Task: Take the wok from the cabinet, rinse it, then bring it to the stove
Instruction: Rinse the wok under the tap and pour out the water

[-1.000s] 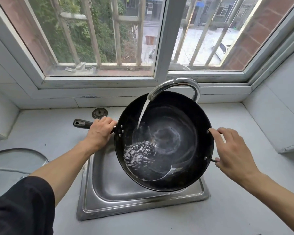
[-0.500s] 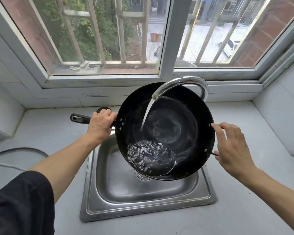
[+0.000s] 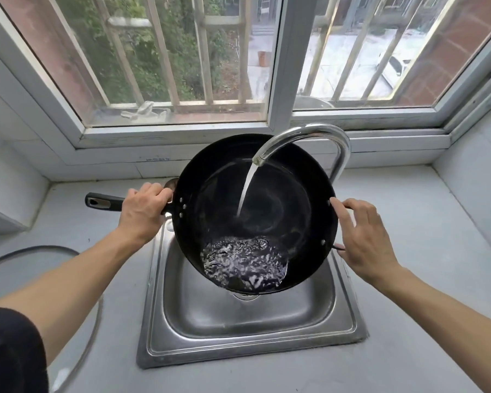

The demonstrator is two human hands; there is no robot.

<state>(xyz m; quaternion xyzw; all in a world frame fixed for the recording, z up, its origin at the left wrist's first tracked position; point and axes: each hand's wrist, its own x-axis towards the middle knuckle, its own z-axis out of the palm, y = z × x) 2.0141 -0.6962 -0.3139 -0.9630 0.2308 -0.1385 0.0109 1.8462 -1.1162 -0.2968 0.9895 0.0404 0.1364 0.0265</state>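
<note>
Wok (image 3: 281,194) tilted toward camera, handle (image 3: 105,201) pointing left, both hands holding.

There is just one camera, and it sits on the person's head. It looks forward and down, from above the counter (image 3: 408,321). It is close: both bare arms reach out from the near bottom corners into the middle. The sink (image 3: 247,321) lies low in the middle, near the person. The window (image 3: 278,66) fills the far top and leans out at the sides, since the lens is very wide. Side walls show at the far left and right. No other view shares this scene.
</note>
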